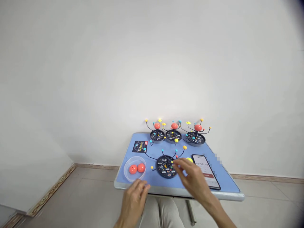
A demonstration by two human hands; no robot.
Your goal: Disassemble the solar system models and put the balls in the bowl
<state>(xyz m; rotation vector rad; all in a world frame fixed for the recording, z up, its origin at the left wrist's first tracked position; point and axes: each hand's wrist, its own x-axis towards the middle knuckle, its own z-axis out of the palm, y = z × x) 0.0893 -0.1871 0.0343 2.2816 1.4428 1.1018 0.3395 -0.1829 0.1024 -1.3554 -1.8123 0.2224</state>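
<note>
A planet model (pixel 163 174) with a round black printed base and curved black arms tipped with small coloured balls lies near the front of the table. My right hand (pixel 193 180) reaches over its right side, thumb and fingertips pinched beside the hub next to a small yellow ball. What the pinch holds, if anything, is hidden by the fingers. At the front edge, my left hand (pixel 134 198) hovers just below a clear round dish (pixel 126 178), holding nothing, its fingers loosely bent and apart from the thumb. Two red balls (pixel 133 169) lie in that dish.
Along the back stand three similar models, at left (pixel 157 135), middle (pixel 173 136) and right (pixel 195 138), each topped with a red ball. A black printed card (pixel 139 147) lies at left. A phone (pixel 209 175) showing a timer lies at right. A white wall (pixel 152 63) rises behind.
</note>
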